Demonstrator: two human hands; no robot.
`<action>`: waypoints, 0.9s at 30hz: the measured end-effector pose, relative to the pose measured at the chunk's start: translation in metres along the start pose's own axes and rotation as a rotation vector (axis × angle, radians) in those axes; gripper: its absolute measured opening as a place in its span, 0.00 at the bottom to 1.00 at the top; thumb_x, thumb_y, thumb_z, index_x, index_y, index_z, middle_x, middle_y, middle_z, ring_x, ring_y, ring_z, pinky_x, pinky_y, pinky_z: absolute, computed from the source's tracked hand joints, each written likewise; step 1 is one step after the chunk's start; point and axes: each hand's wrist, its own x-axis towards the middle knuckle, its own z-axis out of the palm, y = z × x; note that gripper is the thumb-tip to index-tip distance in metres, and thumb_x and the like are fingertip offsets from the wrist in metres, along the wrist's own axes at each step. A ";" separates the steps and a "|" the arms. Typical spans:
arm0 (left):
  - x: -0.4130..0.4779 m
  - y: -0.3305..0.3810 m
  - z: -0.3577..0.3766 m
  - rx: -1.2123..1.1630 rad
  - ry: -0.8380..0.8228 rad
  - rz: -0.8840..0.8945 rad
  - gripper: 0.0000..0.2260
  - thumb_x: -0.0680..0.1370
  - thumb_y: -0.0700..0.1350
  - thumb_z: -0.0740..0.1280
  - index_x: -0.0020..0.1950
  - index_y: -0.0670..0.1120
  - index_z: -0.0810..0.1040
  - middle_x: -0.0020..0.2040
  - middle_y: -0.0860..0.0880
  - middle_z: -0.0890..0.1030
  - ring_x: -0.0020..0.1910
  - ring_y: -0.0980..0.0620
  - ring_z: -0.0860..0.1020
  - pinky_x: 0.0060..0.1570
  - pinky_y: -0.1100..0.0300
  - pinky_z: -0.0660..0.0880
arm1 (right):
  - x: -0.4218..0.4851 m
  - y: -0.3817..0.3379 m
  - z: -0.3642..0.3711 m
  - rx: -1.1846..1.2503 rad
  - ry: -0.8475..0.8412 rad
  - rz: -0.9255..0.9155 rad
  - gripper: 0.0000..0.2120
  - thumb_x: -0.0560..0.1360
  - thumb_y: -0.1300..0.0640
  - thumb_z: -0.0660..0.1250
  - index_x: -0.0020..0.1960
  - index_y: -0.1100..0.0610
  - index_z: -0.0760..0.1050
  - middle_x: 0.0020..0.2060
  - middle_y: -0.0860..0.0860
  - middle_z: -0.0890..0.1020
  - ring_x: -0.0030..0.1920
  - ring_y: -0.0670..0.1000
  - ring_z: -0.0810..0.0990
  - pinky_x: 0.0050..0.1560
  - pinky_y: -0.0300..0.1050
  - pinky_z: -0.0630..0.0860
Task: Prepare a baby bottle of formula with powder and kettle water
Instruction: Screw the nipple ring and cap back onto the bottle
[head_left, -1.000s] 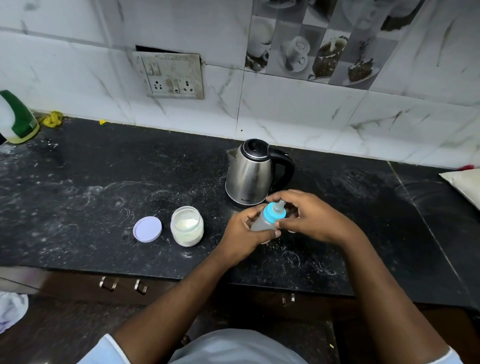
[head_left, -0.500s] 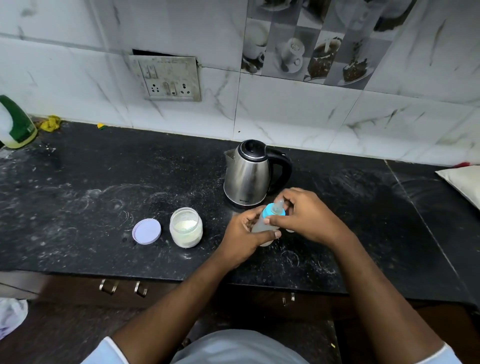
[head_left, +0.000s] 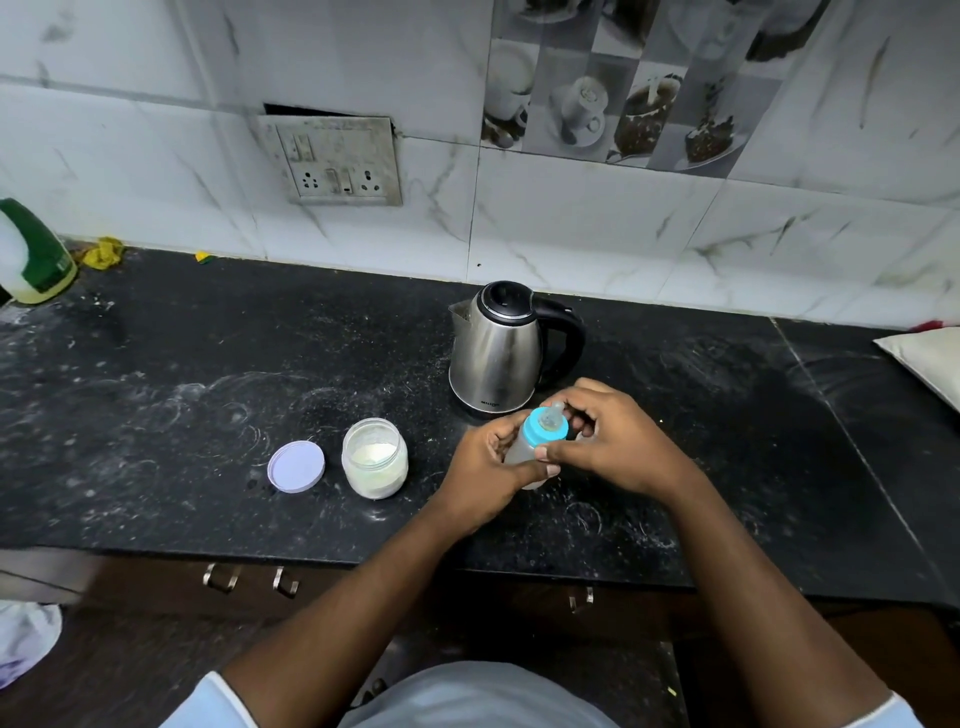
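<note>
My left hand (head_left: 485, 470) grips the small translucent plastic baby bottle (head_left: 518, 450) before the steel kettle (head_left: 496, 353), right hand (head_left: 610, 447) pinching its blue teat collar (head_left: 544, 432); glass powder jar (head_left: 374, 460) stands open nearby; whether it's filled, I can't tell

Lid (head_left: 296, 465) lies left of jar (head_left: 374, 460); bottle (head_left: 519, 449) seemingly just before kettle (head_left: 496, 353).

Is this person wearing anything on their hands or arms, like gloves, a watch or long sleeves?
No gloves: the left hand and right hand are bare, and no ring or watch shows. The forearms are uncovered too. A pale blue left sleeve and right sleeve show only near the elbows, at the picture's bottom edge, with a matching pale top between them.
</note>
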 end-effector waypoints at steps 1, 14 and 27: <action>0.000 -0.001 0.001 0.009 0.023 0.004 0.26 0.72 0.34 0.80 0.64 0.59 0.86 0.62 0.50 0.88 0.63 0.52 0.86 0.60 0.62 0.80 | 0.000 -0.001 0.004 -0.020 0.025 0.005 0.16 0.69 0.54 0.82 0.54 0.49 0.83 0.44 0.47 0.77 0.41 0.45 0.76 0.41 0.34 0.70; 0.010 0.017 -0.015 -0.017 -0.238 -0.145 0.22 0.76 0.28 0.75 0.69 0.40 0.81 0.63 0.46 0.87 0.63 0.50 0.84 0.64 0.57 0.80 | -0.006 0.016 0.009 0.627 -0.099 0.009 0.28 0.74 0.66 0.78 0.72 0.56 0.78 0.67 0.50 0.83 0.69 0.51 0.80 0.66 0.42 0.77; 0.007 -0.001 0.007 0.025 0.020 -0.013 0.26 0.72 0.31 0.80 0.68 0.47 0.83 0.62 0.48 0.88 0.64 0.49 0.85 0.65 0.58 0.80 | -0.012 0.014 0.058 0.752 0.326 0.128 0.26 0.69 0.54 0.81 0.67 0.49 0.81 0.61 0.52 0.86 0.66 0.55 0.82 0.66 0.57 0.79</action>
